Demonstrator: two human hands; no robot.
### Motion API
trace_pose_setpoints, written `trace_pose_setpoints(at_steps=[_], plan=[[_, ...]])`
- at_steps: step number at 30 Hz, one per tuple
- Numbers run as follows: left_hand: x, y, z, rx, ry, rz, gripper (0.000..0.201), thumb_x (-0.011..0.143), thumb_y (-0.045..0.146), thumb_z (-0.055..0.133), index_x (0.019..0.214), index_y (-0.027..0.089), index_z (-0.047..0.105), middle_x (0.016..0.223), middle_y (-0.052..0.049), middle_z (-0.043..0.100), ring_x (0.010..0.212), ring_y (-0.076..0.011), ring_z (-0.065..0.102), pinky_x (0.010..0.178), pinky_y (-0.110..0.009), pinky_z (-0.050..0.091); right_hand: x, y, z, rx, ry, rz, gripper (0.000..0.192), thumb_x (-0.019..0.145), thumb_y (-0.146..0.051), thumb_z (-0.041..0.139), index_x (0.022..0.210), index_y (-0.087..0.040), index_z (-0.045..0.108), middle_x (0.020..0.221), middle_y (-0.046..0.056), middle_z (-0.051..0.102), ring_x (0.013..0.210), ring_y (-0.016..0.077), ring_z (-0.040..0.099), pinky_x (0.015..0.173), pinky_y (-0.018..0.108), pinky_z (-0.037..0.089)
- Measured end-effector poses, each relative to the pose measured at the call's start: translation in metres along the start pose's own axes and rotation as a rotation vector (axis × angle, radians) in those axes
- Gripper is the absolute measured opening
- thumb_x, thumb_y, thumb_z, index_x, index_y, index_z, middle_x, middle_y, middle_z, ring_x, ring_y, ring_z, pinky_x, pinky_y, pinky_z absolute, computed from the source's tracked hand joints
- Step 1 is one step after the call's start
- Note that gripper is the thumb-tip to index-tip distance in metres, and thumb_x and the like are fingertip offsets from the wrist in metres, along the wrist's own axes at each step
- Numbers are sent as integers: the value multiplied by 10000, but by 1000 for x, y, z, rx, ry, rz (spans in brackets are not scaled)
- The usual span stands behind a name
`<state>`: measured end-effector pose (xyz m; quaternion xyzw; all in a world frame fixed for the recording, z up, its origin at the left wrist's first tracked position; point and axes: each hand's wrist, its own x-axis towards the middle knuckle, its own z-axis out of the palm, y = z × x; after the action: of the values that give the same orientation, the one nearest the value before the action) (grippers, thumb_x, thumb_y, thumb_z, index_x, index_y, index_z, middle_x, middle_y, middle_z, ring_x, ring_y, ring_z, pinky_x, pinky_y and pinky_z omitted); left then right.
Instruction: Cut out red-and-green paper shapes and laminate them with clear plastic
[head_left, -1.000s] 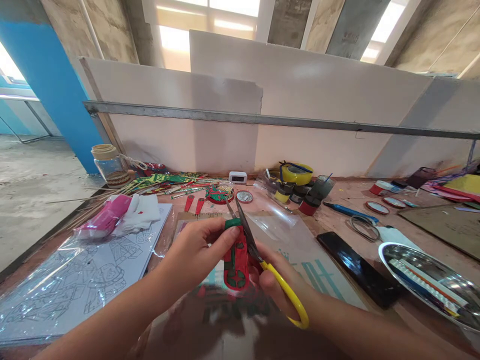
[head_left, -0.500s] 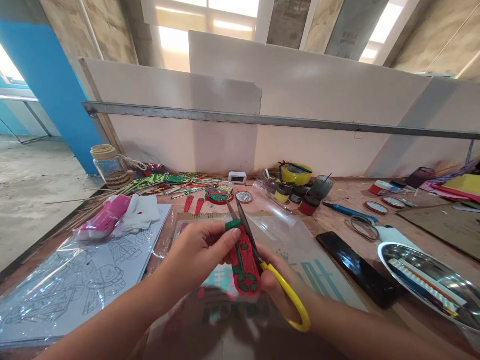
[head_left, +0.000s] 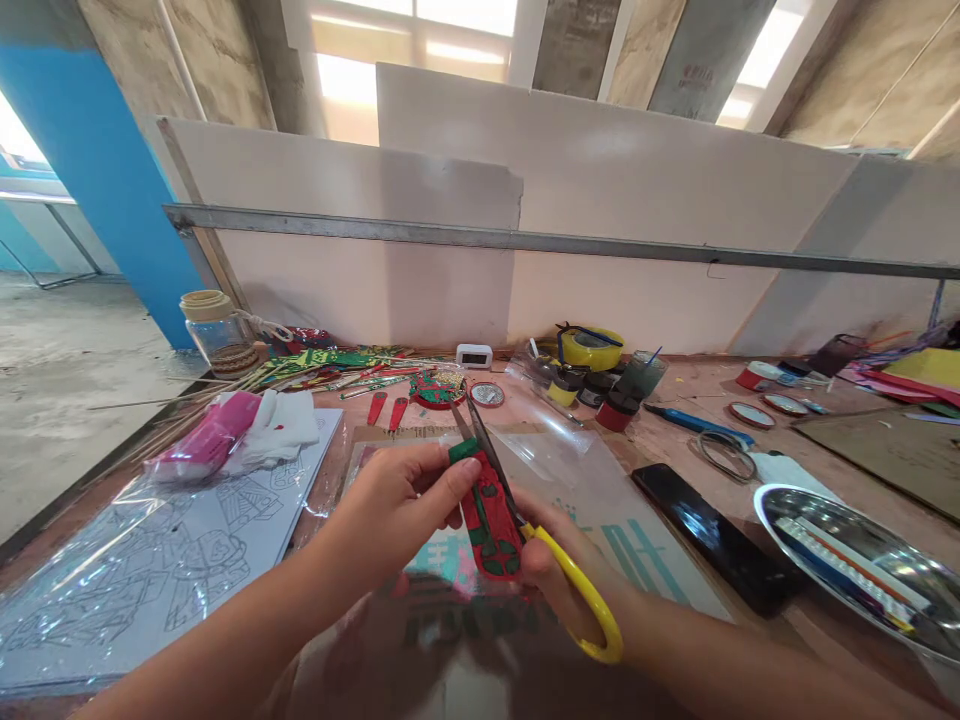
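Between the thumb and fingers of my left hand [head_left: 409, 495] is a small flat red and green painted piece [head_left: 491, 525], held upright and a little tilted over the worktop. My right hand [head_left: 559, 555] grips yellow-handled scissors [head_left: 581, 590], some fingers hidden behind them. Their blades are parted and point away from me, the near blade along the right edge of the painted piece. Two small red pieces [head_left: 388, 410] lie beyond, beside a red-rimmed dish [head_left: 437, 390] of red and green scraps.
Line drawings under clear plastic [head_left: 172, 560] and a pink tissue pack [head_left: 199, 440] lie left. On the right are a black phone [head_left: 712, 535], a metal bowl [head_left: 772, 500] with tools and a blue pen-like tool [head_left: 697, 422]. Paint jars [head_left: 619, 410] and a small white clock [head_left: 474, 356] stand behind.
The painted piece has tilted slightly, its lower end now a little higher. Both hands keep their hold, and the scissors have barely moved.
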<state>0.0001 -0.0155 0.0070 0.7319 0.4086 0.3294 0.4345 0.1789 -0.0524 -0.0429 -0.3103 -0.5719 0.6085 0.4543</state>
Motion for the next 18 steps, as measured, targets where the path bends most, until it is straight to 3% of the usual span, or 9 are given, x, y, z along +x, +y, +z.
trace_pose_setpoints(at_steps=[7,14,18], plan=[[2,5,-1,-24,-11,53,318,926,368,498,731,150,626,629,3,597,582,-110,533,553,-228,451,0,8,-3,27,-33,-31,682,699,-796,673,1006,-187,650,643,-53,431,488,69,306,418,196,268],[0,3,-8,-94,79,21,238,951,368,484,840,177,573,604,48,550,447,-84,485,422,-204,397,1,19,-12,-47,-2,-2,734,673,-840,643,1005,-187,606,740,-41,432,515,60,290,411,177,261],[-1,4,-12,-4,161,76,194,950,357,516,939,188,612,690,38,608,506,-74,491,459,-186,398,1,17,-12,-101,6,-3,761,670,-867,612,999,-181,596,732,-33,437,544,76,325,441,190,277]])
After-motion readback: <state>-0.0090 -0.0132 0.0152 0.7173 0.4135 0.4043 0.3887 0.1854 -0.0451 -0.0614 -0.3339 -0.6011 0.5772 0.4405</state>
